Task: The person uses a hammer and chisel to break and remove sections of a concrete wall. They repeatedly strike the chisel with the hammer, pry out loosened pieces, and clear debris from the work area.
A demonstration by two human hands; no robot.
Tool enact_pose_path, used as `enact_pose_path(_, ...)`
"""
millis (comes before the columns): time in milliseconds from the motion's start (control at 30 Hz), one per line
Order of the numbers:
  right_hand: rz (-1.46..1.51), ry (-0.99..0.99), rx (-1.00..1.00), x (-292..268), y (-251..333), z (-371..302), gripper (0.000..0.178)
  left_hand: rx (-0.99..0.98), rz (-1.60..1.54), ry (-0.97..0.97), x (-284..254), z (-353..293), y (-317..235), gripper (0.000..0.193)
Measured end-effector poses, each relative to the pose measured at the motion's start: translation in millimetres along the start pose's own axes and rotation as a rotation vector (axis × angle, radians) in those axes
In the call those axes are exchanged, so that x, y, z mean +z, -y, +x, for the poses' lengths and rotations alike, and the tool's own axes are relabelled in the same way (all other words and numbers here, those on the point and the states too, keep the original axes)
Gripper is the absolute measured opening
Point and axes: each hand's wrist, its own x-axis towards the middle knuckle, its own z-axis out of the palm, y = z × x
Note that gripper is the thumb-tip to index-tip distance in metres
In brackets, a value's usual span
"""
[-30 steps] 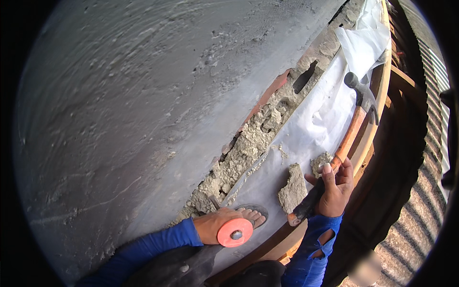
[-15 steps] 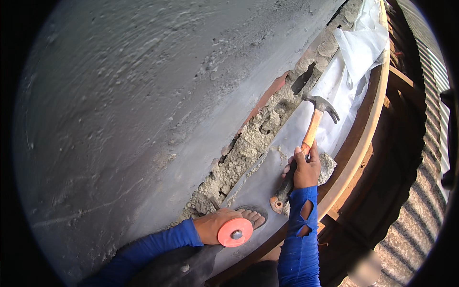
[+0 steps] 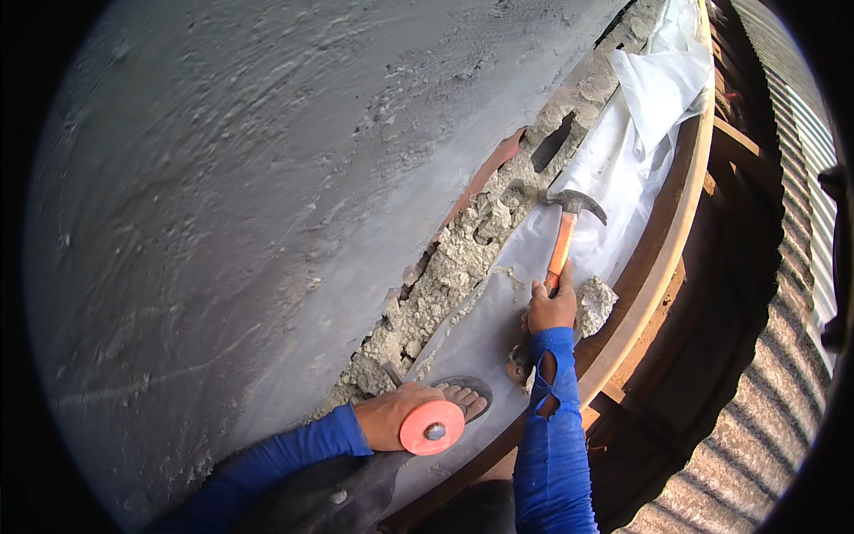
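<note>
Two hands in view, both in blue sleeves coming up from the lower edge. Right hand (image 3: 551, 309) has its fingers wrapped tight round the orange handle of a hammer (image 3: 564, 233), gripping near the bottom end; the hammer points up and away, its dark metal head against the edge of a broken strip of rubble (image 3: 463, 258) that runs diagonally along the foot of a grey plastered wall (image 3: 267, 178). Right sleeve (image 3: 553, 427) is torn, holes showing in the cloth. Left hand (image 3: 391, 416) sits low, near the bottom end of the rubble strip, fingers curled over an orange round disc (image 3: 431, 427) with a small metal centre; it looks like the head of a tool, maybe a chisel, but the shaft is hidden so cannot tell. A bare foot in a sandal (image 3: 467, 394) lies just beside the left hand, toes toward the rubble. White plastic sheet (image 3: 623, 169) covers the floor between the rubble and a curved wooden board (image 3: 663, 258) on the right; the sheet is bunched at the top. A loose lump of concrete (image 3: 594, 303) rests on the sheet just right of the right hand, touching or nearly touching it. Corrugated metal sheet (image 3: 783, 374) lies beyond the board, far right.
</note>
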Motion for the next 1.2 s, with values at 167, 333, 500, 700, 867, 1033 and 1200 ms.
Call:
enact_pose_path(167, 0.575, 0.249, 0.293, -37, 18, -18, 0.059, -0.113, 0.005, 0.088, 1, -3, 3, 0.036)
enact_pose_path(333, 0.571, 0.199, 0.31, -75, 28, -53, 0.063, -0.147, -0.018, 0.124, 0, -5, 8, 0.051)
enact_pose_path(500, 0.595, 0.198, 0.292, -108, 21, -92, 0.068, -0.228, -0.014, -0.011, 5, -6, 10, 0.041)
enact_pose_path(700, 0.624, 0.185, 0.375, -131, 9, -143, 0.075, -0.245, 0.144, -0.156, 5, 2, 24, 0.045)
enact_pose_path(867, 0.561, 0.204, 0.438, -131, 9, -152, 0.074, -0.261, 0.231, -0.258, 7, 13, 24, 0.047)
enact_pose_path(1033, 0.493, 0.243, 0.474, -141, 23, -141, 0.072, -0.274, 0.396, -0.236, 8, 23, 18, 0.033)
enact_pose_path(1200, 0.563, 0.235, 0.529, -185, 66, -145, 0.068, -0.415, 0.256, -0.124, 3, 33, -11, 0.03)
